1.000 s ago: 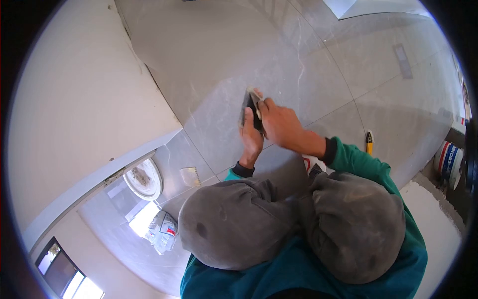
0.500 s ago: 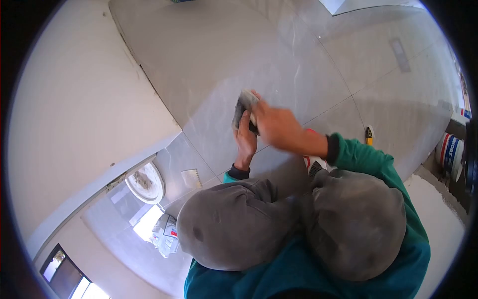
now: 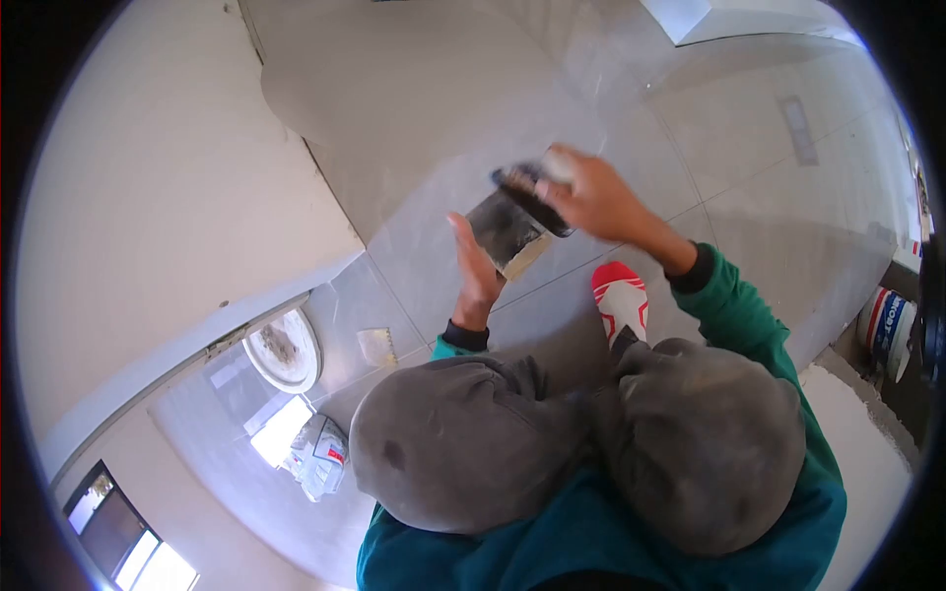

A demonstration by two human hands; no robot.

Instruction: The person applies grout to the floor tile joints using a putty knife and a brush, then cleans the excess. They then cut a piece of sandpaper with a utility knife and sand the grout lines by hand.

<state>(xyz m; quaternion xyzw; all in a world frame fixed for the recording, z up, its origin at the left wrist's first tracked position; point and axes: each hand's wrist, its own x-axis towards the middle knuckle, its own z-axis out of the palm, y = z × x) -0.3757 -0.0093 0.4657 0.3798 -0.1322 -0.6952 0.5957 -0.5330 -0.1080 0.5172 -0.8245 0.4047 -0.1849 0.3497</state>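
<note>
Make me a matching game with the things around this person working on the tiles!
Things:
1. right hand
2. left hand
3. shoe
4. round bucket

Places or states:
A. stands by the wall, left of the knees
B. grips a dark flat tool
C. red and white, on the floor tiles
D. held open beside a smeared trowel blade

Pairs: 1-B, 2-D, 3-C, 4-A

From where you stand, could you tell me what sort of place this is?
Probably a room being tiled: large grey floor tiles, a bucket of mortar with a notched trowel beside it, and a grout float in the right hand.
</note>
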